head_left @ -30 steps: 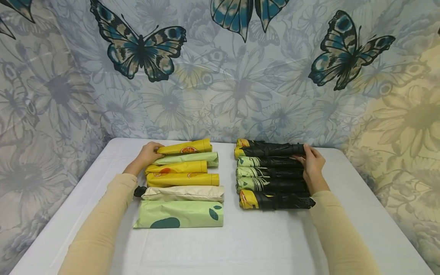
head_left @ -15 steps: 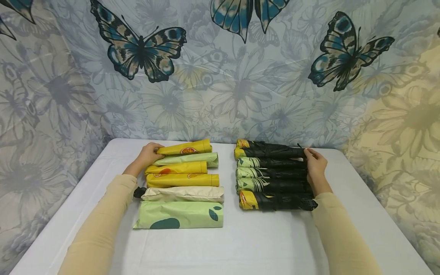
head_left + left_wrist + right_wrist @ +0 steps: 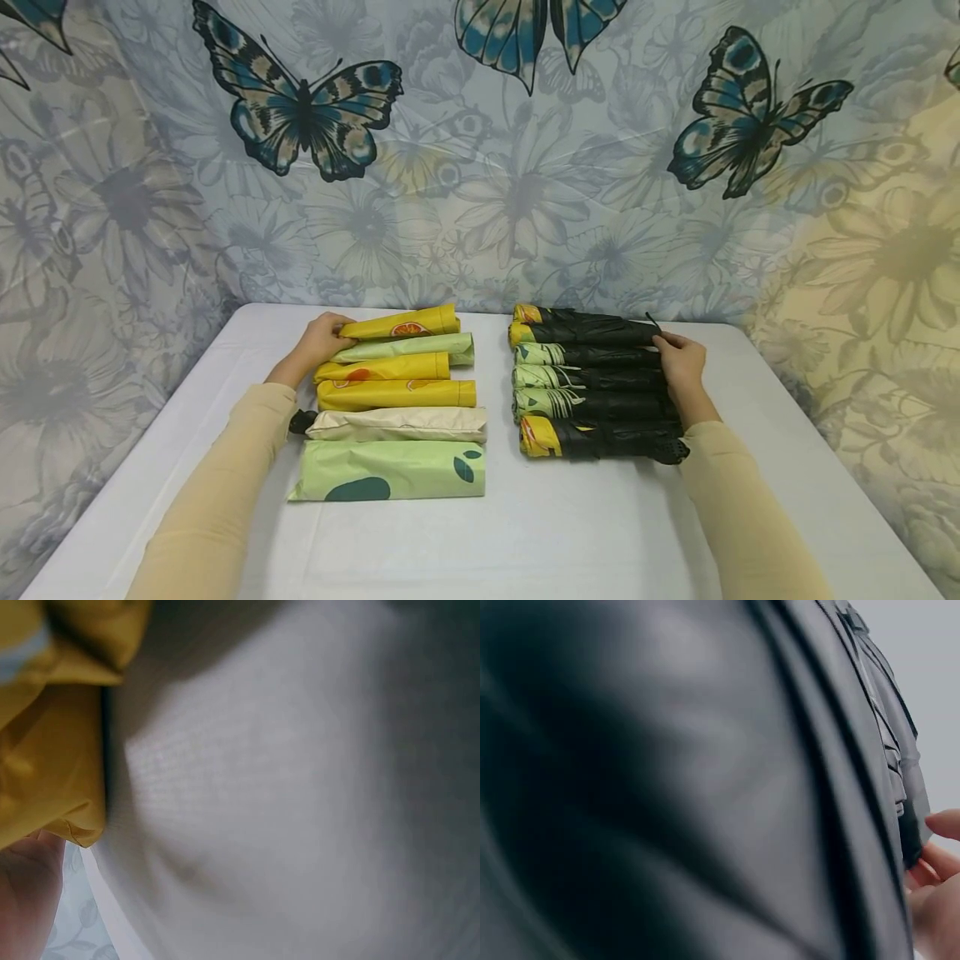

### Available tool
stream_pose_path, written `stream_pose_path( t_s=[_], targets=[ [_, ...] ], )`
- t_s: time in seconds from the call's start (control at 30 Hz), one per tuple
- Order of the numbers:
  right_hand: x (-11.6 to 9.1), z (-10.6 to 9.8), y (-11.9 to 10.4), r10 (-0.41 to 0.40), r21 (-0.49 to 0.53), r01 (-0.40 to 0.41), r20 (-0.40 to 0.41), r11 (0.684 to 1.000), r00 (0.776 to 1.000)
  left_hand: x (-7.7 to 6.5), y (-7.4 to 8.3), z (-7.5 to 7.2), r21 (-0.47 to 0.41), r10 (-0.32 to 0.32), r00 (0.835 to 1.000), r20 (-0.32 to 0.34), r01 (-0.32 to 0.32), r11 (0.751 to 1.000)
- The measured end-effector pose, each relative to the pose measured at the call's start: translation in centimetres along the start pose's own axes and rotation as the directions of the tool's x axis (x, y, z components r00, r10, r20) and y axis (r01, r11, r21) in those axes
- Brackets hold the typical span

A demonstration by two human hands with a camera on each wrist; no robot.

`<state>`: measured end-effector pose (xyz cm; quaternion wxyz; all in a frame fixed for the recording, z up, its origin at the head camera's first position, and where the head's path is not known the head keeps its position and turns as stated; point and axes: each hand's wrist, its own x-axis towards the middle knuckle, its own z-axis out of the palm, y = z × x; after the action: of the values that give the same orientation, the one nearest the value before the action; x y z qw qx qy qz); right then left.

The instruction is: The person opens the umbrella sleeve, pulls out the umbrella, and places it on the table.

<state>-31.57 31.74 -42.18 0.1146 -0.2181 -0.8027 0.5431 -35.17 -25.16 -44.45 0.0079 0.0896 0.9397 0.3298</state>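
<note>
My left hand [image 3: 321, 337] grips the left end of the rearmost yellow sleeve [image 3: 405, 323], printed with an orange slice. In the left wrist view its yellow fabric [image 3: 60, 765] lies beside my hand [image 3: 30, 889]. My right hand [image 3: 684, 367] pinches the right end of a rolled black umbrella [image 3: 592, 334] with a yellow end. Another such black umbrella [image 3: 558, 314] lies right behind it, a thin cord sticking up at its right. Blurred black folds [image 3: 742, 750] fill much of the right wrist view, with my thumb and fingers [image 3: 937, 862] at the far end.
In front of my left hand lie a light green sleeve [image 3: 412, 347], two yellow ones, a cream one [image 3: 401, 423] with a black knob, and a wide green one [image 3: 390, 471]. On the right, several black rolls [image 3: 618, 379] lie in a column on the white table [image 3: 525, 542].
My right hand has moved slightly nearer, from the rearmost umbrella's end to the one in front of it; a thin cord now stands up there. The left hand keeps its hold.
</note>
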Motion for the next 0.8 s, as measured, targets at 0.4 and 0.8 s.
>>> stream_pose_path(
  t_s=[0.4, 0.8],
  targets=[
    [-0.3, -0.7, 0.8, -0.004, -0.112, 0.018, 0.123, 0.994, 0.992, -0.1, -0.4, -0.3, -0.002, -0.004, 1.0, 0.006, 0.004, 1.0],
    [-0.5, -0.5, 0.9, -0.056, -0.075, 0.062, 0.082, 0.995, 0.995, 0.0, -0.3, -1.3, -0.016, -0.012, 0.996, 0.094, 0.014, 1.0]
  ],
)
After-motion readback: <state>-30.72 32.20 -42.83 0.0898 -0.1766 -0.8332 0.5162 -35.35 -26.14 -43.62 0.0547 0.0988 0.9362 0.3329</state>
